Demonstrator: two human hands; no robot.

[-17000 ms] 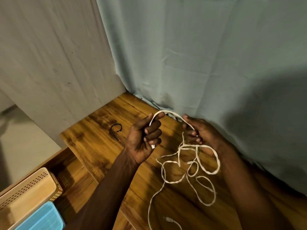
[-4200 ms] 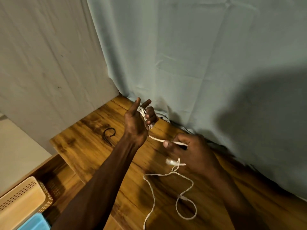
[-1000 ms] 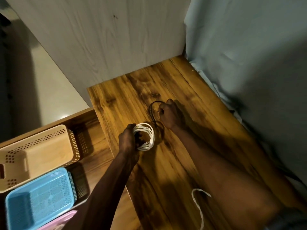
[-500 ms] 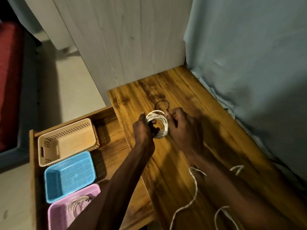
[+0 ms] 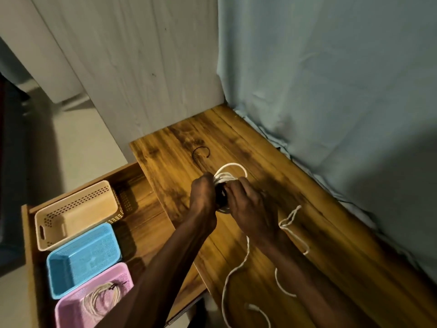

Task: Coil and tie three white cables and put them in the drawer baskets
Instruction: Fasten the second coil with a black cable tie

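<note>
Coiled white cable (image 5: pixel 226 178) gripped between both hands: left hand (image 5: pixel 203 195), right hand (image 5: pixel 250 207), above tabletop (image 5: pixel 307 221).

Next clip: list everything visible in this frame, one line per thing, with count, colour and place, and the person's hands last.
coil: 1, white, held over the desk between both hands
loose cable: 1, white, trailing on the desk, near right
tie: 1, black, lying on the desk beyond the hands
beige basket: 1, far end of the drawer
blue basket: 1, middle of the drawer
pink basket: 1, near end of the drawer
tied cable: 1, white, inside the pink basket
drawer: 1, wooden, pulled open left of the desk
desk: 1, brown wood
curtain: 1, pale blue, right
panel: 1, light wood, behind the desk
left hand: grips the coil
right hand: grips the coil
</note>
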